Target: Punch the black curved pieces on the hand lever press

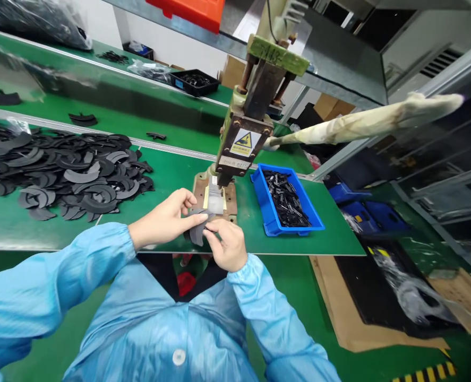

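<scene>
Hands feeding the press

I see both hands pinching one curved black rubber piece [198, 227] at the tabletop [331, 239] edge, just before the small press [241, 143]. My left hand [164, 220] grips its top, my right hand [228, 245] its lower end. I judge the piece must slide flat onto the press plate [215, 202], fingers staying clear. More pieces [60, 170] lie piled to the left.

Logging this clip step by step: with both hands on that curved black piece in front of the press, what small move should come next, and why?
Probably slide the curved black piece forward onto the press base. Both the left hand and right hand pinch it just short of the base, under the press head.
</scene>
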`<state>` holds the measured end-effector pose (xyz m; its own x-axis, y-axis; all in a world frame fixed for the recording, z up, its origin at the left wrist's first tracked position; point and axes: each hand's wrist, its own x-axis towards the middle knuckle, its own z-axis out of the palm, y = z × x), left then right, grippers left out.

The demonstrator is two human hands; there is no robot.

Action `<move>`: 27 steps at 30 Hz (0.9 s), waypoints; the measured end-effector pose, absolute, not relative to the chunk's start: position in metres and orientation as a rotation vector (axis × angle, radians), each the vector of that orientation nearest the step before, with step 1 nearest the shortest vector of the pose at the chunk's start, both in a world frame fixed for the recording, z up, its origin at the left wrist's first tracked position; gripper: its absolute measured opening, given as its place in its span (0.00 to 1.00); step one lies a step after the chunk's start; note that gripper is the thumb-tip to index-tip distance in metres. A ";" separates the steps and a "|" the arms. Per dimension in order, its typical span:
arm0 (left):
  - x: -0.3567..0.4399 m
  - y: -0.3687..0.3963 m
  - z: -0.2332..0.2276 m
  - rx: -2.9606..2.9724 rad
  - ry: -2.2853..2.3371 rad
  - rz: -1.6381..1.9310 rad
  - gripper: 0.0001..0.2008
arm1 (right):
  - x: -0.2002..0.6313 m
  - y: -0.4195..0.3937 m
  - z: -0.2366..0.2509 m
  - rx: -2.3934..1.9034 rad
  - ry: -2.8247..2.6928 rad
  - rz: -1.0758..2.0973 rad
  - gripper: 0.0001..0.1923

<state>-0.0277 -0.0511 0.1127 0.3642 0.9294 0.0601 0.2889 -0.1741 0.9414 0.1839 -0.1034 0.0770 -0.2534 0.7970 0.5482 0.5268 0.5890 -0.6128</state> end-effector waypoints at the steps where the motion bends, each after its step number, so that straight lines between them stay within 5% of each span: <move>1: -0.029 -0.051 0.112 1.580 1.055 0.772 0.19 | 0.185 -0.104 0.077 -1.057 -1.929 0.388 0.05; 5: -0.044 -0.041 0.113 1.381 0.877 0.553 0.22 | 0.191 -0.106 0.075 -1.070 -1.921 0.441 0.14; 8: -0.064 -0.010 0.105 1.305 1.060 0.772 0.22 | 0.199 -0.112 0.071 -1.127 -1.819 0.543 0.22; 19: -0.020 0.182 0.077 0.926 1.420 0.978 0.09 | 0.226 -0.157 0.059 -1.244 -1.706 0.605 0.12; 27: 0.021 0.190 0.027 0.953 1.312 1.054 0.10 | 0.305 -0.156 0.094 -1.430 -1.731 0.345 0.08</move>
